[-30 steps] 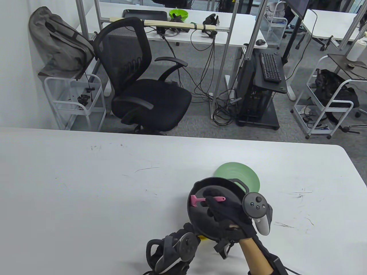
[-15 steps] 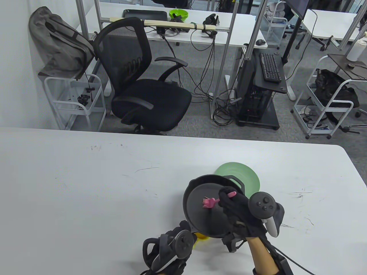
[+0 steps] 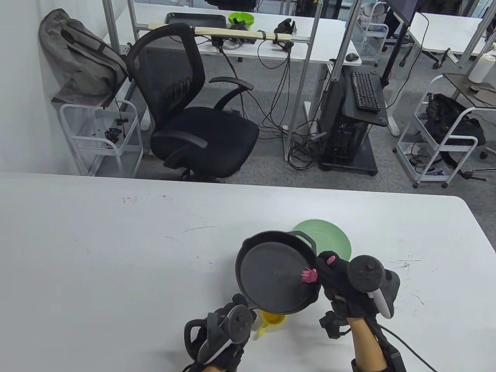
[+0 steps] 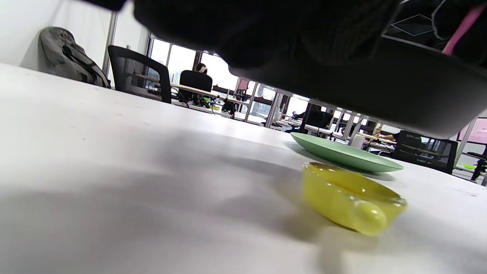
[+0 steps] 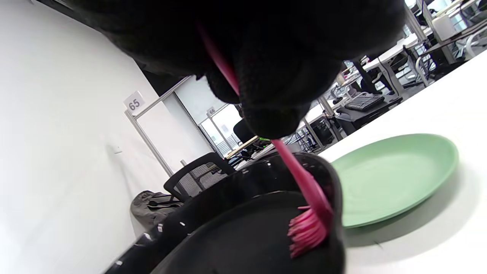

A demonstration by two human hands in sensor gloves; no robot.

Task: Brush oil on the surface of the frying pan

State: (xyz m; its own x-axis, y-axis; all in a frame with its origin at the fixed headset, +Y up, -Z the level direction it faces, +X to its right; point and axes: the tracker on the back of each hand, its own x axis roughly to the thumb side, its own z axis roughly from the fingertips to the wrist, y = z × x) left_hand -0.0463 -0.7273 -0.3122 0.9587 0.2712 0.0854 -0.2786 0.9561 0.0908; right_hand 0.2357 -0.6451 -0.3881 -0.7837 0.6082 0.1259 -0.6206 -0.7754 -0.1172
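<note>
A black frying pan (image 3: 275,273) is held above the table, tilted. My left hand (image 3: 228,329) grips its handle at the near side; the handle itself is hidden by the glove. My right hand (image 3: 335,277) grips a pink silicone brush (image 3: 309,276), its bristles on the pan's right inner edge. In the right wrist view the brush (image 5: 310,213) touches the pan surface (image 5: 236,236) near the rim. A small yellow oil dish (image 3: 272,320) sits on the table under the pan's near edge, also seen in the left wrist view (image 4: 352,198).
A green plate (image 3: 329,238) lies on the white table (image 3: 116,252) just behind the pan, seen too in the wrist views (image 5: 395,175) (image 4: 342,152). An office chair (image 3: 193,112) and carts stand beyond the table's far edge.
The brush has swept from the pan's left side across to its right edge. My right hand has moved right. The pan and my left hand have shifted left, uncovering the yellow dish.
</note>
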